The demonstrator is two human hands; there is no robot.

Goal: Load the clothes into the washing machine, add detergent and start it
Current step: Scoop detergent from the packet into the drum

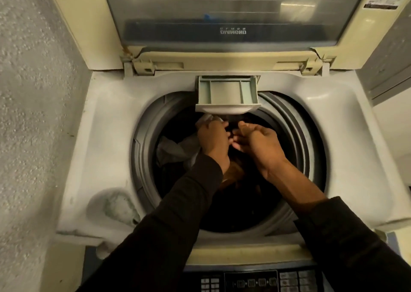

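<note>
Open washing machine [333, 118], left hand [213, 140] apparently gripping pale cloth [178, 149], right hand [260, 140] curled

Washing machine [347, 136] drum holds white cloth [175, 149], dark clothes [240, 202].

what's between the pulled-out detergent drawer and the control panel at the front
In the head view, the open drum with clothes lies between the detergent drawer and control panel, both hands inside.
</note>
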